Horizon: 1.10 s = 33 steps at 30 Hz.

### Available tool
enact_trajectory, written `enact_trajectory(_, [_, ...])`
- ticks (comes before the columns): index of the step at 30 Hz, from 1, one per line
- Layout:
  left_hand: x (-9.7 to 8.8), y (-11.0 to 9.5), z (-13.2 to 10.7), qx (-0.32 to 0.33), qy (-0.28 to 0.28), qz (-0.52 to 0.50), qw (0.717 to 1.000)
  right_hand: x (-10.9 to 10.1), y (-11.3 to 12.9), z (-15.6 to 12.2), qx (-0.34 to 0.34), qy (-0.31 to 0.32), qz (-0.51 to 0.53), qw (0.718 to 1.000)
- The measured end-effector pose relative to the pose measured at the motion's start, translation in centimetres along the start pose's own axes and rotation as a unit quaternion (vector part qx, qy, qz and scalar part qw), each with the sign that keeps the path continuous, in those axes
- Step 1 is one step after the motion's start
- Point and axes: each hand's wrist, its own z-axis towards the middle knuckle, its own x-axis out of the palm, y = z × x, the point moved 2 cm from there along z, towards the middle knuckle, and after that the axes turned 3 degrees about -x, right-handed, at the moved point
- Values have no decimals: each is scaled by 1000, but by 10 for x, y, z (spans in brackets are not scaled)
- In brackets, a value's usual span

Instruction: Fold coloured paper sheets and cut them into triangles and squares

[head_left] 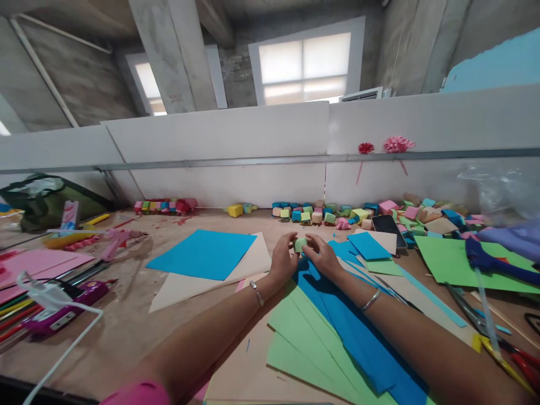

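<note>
A small light-green block (pixel 300 244), perhaps folded from foam sheet or paper, is held up between my two hands over the table. My left hand (pixel 285 256) pinches it from the left side, and my right hand (pixel 321 254) grips its right side with bent fingers. Below my hands lie dark blue sheets (pixel 333 320) and light-green sheets (pixel 304 337). Left of my left hand a bright blue sheet (pixel 206 253) rests on a beige sheet (pixel 177 292). Small blue pieces (pixel 369 246) lie to the right of my right hand.
Several coloured blocks (pixel 306 215) line the wall, with a heap (pixel 422 216) at right. A phone (pixel 388 229), a blue glue gun (pixel 498 267) and scissors (pixel 512 351) lie right. A purple power strip (pixel 70 309), a pink glue gun (pixel 116 239) and a green bag (pixel 54 197) are left.
</note>
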Motion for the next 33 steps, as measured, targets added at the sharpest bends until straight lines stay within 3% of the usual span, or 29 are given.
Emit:
enact_trajectory(5, [4,0,0,34,34,47,998,0,-14,3,68,-19,61,996])
enact_trajectory(9, [8,9,-2,8,40,98,994,-3,-20,7,115,-49,91,988])
enact_trajectory(13, [10,15,-1,-31,27,141,989,-11,-12,10,129,-55,93,986])
enact_trajectory(18, [8,7,0,-42,31,184,982,-28,1,24,127,-24,54,990])
enact_trajectory(24, [15,-4,-10,-7,158,202,966,-49,1,87,159,-19,-57,985])
enact_trajectory(28, [19,-9,-15,34,221,218,950,-34,-8,129,180,15,-127,975])
enact_trajectory(33, [20,-8,-11,36,247,263,932,12,-27,154,150,70,-206,964])
